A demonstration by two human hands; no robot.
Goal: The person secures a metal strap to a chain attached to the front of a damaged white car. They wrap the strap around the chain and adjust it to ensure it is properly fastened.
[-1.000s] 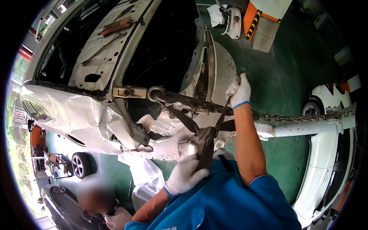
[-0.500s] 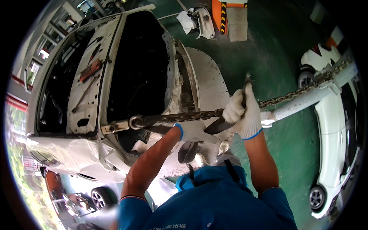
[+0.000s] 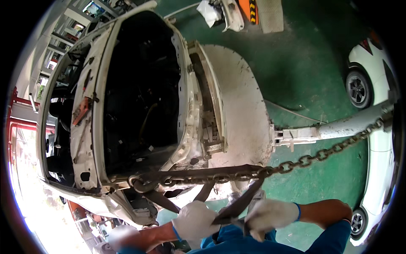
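Both my hands wear white knit gloves with blue cuffs and are at the lower middle, close to my body. A dark webbing strap [image 3: 243, 203] runs down to them from the chain. My left hand [image 3: 196, 221] is closed on the strap. Beside it, slightly blurred, my right hand [image 3: 270, 216] is closed round the strap's lower part. The taut, rusty chain [image 3: 323, 155] crosses above my hands, with the strap looped along and over it. At its left end a metal hook [image 3: 143, 184] joins a clamp on the damaged car body [image 3: 186, 150].
The stripped white car body lies to the left, a red tool [image 3: 83, 111] on its panel. Beside it spreads a pale metal platform [image 3: 237, 84]. A thick pulling post [image 3: 359, 123] extends right, near a white car [image 3: 379, 169]. Loose bumper parts [image 3: 230, 15] lie at the top.
Both hands have moved down from the chain toward my body, drawing the strap with them. The strap now lies over the chain and hangs down to my hands. My view has shifted.
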